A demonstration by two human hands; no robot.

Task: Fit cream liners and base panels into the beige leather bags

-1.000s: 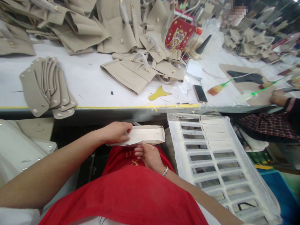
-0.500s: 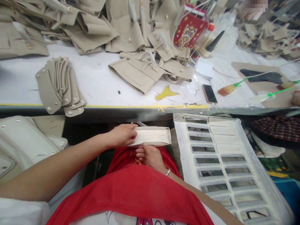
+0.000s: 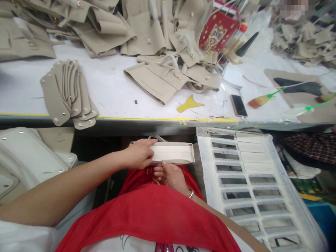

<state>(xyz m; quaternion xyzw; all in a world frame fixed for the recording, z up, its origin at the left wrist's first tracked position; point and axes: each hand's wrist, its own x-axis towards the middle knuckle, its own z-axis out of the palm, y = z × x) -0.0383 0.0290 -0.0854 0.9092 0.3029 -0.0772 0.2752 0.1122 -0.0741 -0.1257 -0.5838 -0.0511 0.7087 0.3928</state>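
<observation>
Above my lap, at the table's front edge, is a small beige bag with a pale inside and a thin handle loop at its far side. My left hand grips its left end, fingers bent over the opening and their tips partly hidden. At the near rim my right hand has its thumb against the edge and its other fingers curled below. On the table beyond lie a flat beige bag piece with a wrapped handle and a yellow, fork-shaped piece.
To my right stands a white slotted rack with pale pieces in some upper slots. Fanned beige flaps overhang the table edge at left. A phone and a glue bottle lie on the table. White panels are at lower left.
The table and its things have shifted slightly to the right in view. Both hands keep nearly the same hold on the bag.
</observation>
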